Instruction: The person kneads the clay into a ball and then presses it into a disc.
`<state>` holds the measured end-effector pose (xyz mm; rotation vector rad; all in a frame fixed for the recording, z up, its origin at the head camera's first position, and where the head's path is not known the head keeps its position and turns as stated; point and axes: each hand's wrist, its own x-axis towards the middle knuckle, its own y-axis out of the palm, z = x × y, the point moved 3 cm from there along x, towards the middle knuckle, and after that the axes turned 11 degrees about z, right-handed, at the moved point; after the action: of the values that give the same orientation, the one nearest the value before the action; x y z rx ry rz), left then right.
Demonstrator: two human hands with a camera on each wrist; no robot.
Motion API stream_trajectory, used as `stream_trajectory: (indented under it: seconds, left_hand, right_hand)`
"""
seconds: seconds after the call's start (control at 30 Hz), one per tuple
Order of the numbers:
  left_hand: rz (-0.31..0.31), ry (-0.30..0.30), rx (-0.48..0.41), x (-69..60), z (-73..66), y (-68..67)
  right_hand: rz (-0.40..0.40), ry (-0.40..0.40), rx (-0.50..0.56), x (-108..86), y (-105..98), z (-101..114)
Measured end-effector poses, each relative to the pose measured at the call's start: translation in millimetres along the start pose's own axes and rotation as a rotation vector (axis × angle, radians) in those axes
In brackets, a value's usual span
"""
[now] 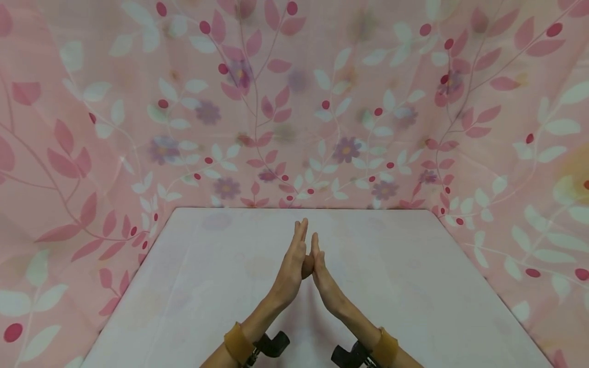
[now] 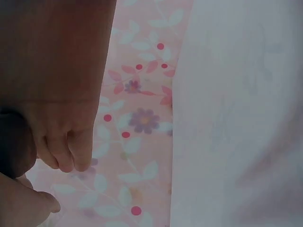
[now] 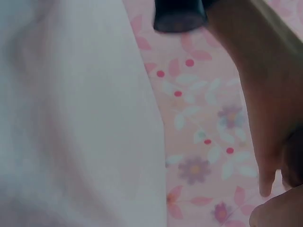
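Note:
A small brown roundish object [image 1: 307, 267] is held between the two palms, above the white tabletop. Its exact kind cannot be told, since the hands cover most of it. The left hand [image 1: 289, 268] presses it from the left, fingers straight and pointing up and away. From the other side the right hand [image 1: 325, 280] touches it with straight fingers. The fingertips stand slightly apart. In the left wrist view the object [image 2: 18, 149] looks dark and rounded at the left edge, beside the fingers. The right wrist view shows it [image 3: 294, 156] partly, against the palm.
The white table [image 1: 221, 276] spreads under both hands. Pink floral cloth [image 1: 294, 102] hangs behind it and at both sides. Each wrist wears a tan strap [image 1: 239, 343] with a black camera [image 1: 274, 344] on its inner side.

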<state>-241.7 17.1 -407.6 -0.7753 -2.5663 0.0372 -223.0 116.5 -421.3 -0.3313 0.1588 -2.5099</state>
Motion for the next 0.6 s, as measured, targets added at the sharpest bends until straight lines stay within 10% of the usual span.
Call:
stream_trajectory:
  seconds: [0.6]
  left_hand:
    - [0.004, -0.058, 0.0, 9.9, 21.9, -22.9]
  right_hand:
    - [0.095, 0.015, 0.01, -19.1, 30, 13]
